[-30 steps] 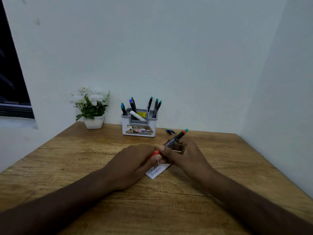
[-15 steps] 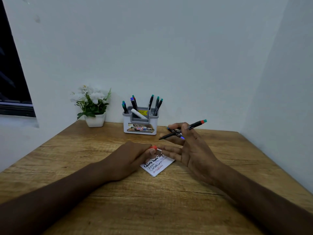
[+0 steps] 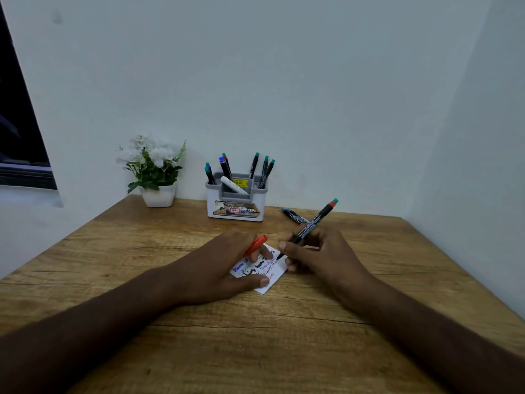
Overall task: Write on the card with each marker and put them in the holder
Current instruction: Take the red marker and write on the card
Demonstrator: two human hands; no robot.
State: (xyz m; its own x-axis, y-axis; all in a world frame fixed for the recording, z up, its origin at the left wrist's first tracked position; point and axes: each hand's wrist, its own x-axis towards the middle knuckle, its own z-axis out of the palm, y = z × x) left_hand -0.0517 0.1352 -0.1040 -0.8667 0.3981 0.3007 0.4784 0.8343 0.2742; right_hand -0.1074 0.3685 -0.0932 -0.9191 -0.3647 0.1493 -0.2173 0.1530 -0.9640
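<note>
A small white card point(image 3: 257, 268) with several lines of coloured writing lies on the wooden table point(image 3: 255, 336). My left hand point(image 3: 224, 265) rests on the card and holds a red marker cap point(image 3: 255, 245) between its fingers. My right hand point(image 3: 321, 257) grips an uncapped black marker point(image 3: 311, 224) with a red and teal end, its tip down at the card's right edge. The grey and white holder point(image 3: 235, 207) stands at the back with several markers upright in it. Another marker with a blue end point(image 3: 294, 216) lies on the table behind my right hand.
A white pot of white flowers point(image 3: 154, 172) stands at the back left by the wall. A dark window point(image 3: 20, 137) is at far left. White walls close the table at the back and the right.
My right hand brought the marker down from mid-air to the card's right edge. My left hand spread over the card, the red cap now sticking up between its fingers.
</note>
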